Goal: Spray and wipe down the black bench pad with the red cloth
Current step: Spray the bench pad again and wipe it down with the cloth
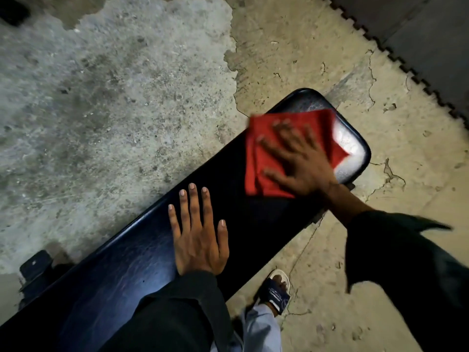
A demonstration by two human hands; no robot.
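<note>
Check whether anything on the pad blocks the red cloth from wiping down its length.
Only the left hand, flat on the bench pad mid-length. The right hand presses the red cloth near the far end.

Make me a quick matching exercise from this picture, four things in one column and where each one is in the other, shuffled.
Things:
1. red cloth
2. left hand
3. right hand
4. sandal

Places:
A. flat on the bare middle of the bench pad
B. on the concrete floor beside the bench
C. spread near the pad's far end
D. pressed flat on top of the cloth

Pairs: 1-C, 2-A, 3-D, 4-B
</note>
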